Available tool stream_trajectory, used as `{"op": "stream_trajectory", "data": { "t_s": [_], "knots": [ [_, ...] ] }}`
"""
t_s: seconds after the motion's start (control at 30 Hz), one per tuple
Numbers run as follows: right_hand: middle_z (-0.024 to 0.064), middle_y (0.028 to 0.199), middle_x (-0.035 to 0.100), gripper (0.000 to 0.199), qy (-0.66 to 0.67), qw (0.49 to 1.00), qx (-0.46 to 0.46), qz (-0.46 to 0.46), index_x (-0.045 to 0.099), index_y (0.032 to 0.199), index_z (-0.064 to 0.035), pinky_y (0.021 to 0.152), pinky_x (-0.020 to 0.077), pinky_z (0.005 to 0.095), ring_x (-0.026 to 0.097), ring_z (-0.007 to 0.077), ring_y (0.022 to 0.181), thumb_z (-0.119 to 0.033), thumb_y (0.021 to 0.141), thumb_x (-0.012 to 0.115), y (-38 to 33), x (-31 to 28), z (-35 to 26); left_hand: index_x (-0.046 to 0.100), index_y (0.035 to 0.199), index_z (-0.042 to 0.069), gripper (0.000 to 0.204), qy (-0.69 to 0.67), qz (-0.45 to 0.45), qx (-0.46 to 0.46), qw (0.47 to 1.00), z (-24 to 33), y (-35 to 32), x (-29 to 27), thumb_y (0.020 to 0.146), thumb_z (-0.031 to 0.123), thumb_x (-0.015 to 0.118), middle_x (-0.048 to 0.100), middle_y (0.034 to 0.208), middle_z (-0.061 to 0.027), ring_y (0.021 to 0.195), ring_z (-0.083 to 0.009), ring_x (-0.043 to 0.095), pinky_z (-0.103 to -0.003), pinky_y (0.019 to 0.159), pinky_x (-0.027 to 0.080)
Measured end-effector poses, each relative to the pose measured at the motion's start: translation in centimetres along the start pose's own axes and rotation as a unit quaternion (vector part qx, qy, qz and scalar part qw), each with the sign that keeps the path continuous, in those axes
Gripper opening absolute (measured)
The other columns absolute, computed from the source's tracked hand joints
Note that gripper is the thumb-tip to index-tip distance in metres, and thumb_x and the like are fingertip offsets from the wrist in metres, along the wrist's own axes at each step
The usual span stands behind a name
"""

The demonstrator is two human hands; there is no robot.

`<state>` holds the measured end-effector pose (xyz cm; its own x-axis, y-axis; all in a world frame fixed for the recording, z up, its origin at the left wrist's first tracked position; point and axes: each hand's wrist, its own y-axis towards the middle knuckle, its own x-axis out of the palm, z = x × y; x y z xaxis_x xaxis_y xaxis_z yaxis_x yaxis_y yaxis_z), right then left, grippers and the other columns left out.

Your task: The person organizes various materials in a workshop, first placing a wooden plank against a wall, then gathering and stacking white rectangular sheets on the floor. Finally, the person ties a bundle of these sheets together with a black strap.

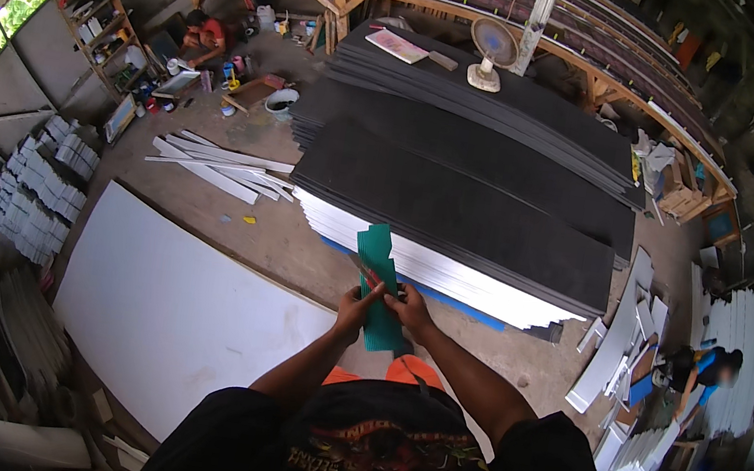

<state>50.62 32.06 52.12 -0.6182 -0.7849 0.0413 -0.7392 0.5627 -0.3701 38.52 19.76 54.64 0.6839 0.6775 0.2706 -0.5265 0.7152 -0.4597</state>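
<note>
A narrow green ribbed sheet (381, 244) with a stepped upper end is held upright in front of my body. My left hand (353, 311) is closed at its left edge, and my right hand (411, 311) grips its right edge. Across the sheet, by my left fingertips, lies a slim red-handled tool (371, 276) with a dark, thin end pointing up and left. Its exact kind is too small to tell, and my fingers partly hide the handle. Just beyond my hands stands a stack of white-edged sheets with black tops (459, 211).
On my left a large white board (191, 305) lies low. White strips (212, 162) and offcuts (620, 335) litter the floor. A fan (491, 48) stands on the farther black stack (533, 108). One person (206, 39) crouches far left; another (703, 372) works at right.
</note>
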Motion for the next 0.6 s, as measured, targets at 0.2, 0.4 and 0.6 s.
{"op": "stream_trajectory", "data": {
  "t_s": [0.2, 0.4, 0.6],
  "knots": [
    [0.0071, 0.101, 0.066, 0.045, 0.018, 0.996, 0.07, -0.061, 0.052, 0.136, -0.0077, 0.074, 0.0545, 0.0281, 0.066, 0.0134, 0.088, -0.023, 0.098, 0.07, 4.1, -1.9, -0.9, 0.064, 0.119, -0.005, 0.056, 0.029, 0.055, 0.0, 0.998, 1.9, 2.6, 1.6, 0.092, 0.043, 0.078, 0.072, 0.099, -0.0109, 0.084, -0.0154, 0.07, -0.029, 0.071, 0.055],
    [0.0086, 0.101, 0.065, 0.041, 0.072, 0.994, 0.055, -0.065, 0.055, 0.132, -0.003, 0.075, 0.0526, 0.0276, 0.064, 0.0133, 0.087, -0.017, 0.097, 0.07, 9.5, 0.6, -1.5, 0.065, 0.117, -0.006, 0.065, 0.062, 0.107, -0.003, 0.992, 0.9, 7.6, -1.3, 0.089, 0.05, 0.08, 0.072, 0.098, -0.012, 0.086, -0.0163, 0.069, -0.031, 0.073, 0.055],
    [0.0075, 0.106, 0.067, 0.041, 0.053, 0.997, 0.049, -0.041, 0.053, 0.131, -0.001, 0.082, 0.0529, 0.0289, 0.065, 0.0131, 0.091, -0.021, 0.099, 0.07, 13.5, 2.9, -4.4, 0.05, 0.141, -0.008, 0.076, 0.058, 0.12, 0.012, 0.991, 5.9, 9.6, -4.1, 0.092, 0.043, 0.079, 0.07, 0.108, -0.0184, 0.089, -0.0201, 0.07, -0.031, 0.075, 0.056]
  ]
}}
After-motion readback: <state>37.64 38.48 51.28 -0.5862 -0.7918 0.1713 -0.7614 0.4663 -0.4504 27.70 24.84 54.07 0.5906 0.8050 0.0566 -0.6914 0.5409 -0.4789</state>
